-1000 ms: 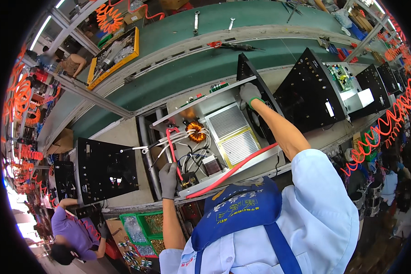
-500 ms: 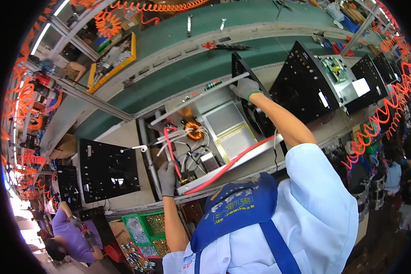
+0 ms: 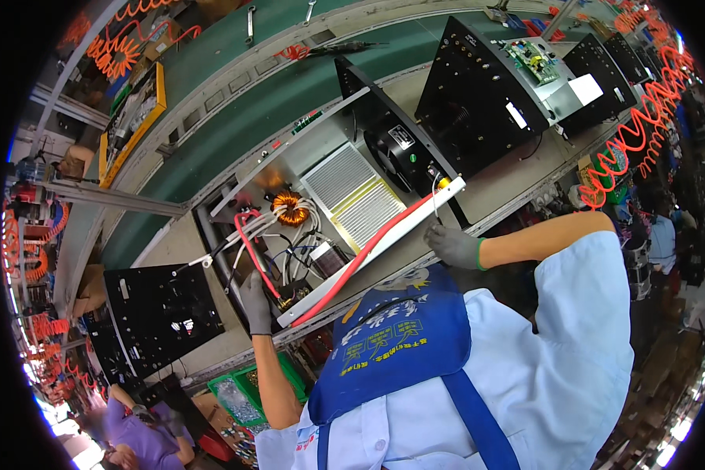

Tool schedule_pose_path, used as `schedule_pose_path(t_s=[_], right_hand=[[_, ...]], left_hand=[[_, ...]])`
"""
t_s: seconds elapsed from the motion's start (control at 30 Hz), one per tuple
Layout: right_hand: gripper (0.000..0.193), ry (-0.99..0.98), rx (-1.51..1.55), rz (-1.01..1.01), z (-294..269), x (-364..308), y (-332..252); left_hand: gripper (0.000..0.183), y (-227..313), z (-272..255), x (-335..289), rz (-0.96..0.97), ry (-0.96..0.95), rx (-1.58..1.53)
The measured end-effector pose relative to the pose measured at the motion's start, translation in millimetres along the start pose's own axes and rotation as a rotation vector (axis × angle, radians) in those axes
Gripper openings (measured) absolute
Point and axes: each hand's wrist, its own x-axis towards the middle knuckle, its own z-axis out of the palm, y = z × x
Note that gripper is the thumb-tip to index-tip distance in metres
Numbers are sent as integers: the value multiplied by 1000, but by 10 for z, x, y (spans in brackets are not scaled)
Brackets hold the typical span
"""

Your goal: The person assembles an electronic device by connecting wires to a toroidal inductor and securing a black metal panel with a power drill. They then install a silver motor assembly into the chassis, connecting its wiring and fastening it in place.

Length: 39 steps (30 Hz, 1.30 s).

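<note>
A metal chassis (image 3: 368, 251) lies before me, with a copper-wound coil (image 3: 290, 209), a finned heat sink (image 3: 365, 205) and white cables inside. A thick red cable (image 3: 333, 294) runs along its near rail. At its right end stands a black panel (image 3: 407, 149) with a round fan. My left hand (image 3: 256, 304), in a grey glove, grips the chassis's near left end, close to a red lead (image 3: 252, 254). Below the near right corner is my gloved right hand (image 3: 456, 245), fingers closed together at a thin white wire (image 3: 435, 205) that hangs over the rail; the fingertips partly hide its lower end.
Black panels stand to the right (image 3: 478, 90) and left (image 3: 164, 313). A green circuit board (image 3: 534, 61) sits at the upper right. Green bins of small hardware (image 3: 239, 399) are below left. A co-worker in purple (image 3: 149, 439) is at the lower left. Orange coiled hoses (image 3: 642, 117) hang around.
My right hand has left the black panel and come down toward me to the near right corner. The left hand stays at the chassis's left end. The whole view has shifted.
</note>
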Motion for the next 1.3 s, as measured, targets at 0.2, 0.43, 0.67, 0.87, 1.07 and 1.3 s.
schedule_pose_path(t_s=[0.2, 0.43, 0.67, 0.87, 1.07, 1.3], right_hand=[[28, -618, 268, -159, -622, 268, 178], [41, 249, 1057, 79, -2619, 819, 1692], [46, 996, 1154, 405, -3657, 764, 2150], [33, 1035, 804, 647, -2774, 1069, 2337], [29, 303, 1423, 1060, -1034, 1365, 2237], [32, 365, 1320, 1158, -87, 2090, 2495]], left_hand=[[36, 112, 59, -57, 14, 47, 3], [36, 65, 47, -40, 31, 85, 80], [36, -197, -55, 42, 16, 67, 57], [37, -193, 13, 69, 6, 86, 11], [35, -191, -3, 76, -16, 90, 60], [33, -48, 14, 39, -23, 76, 50]])
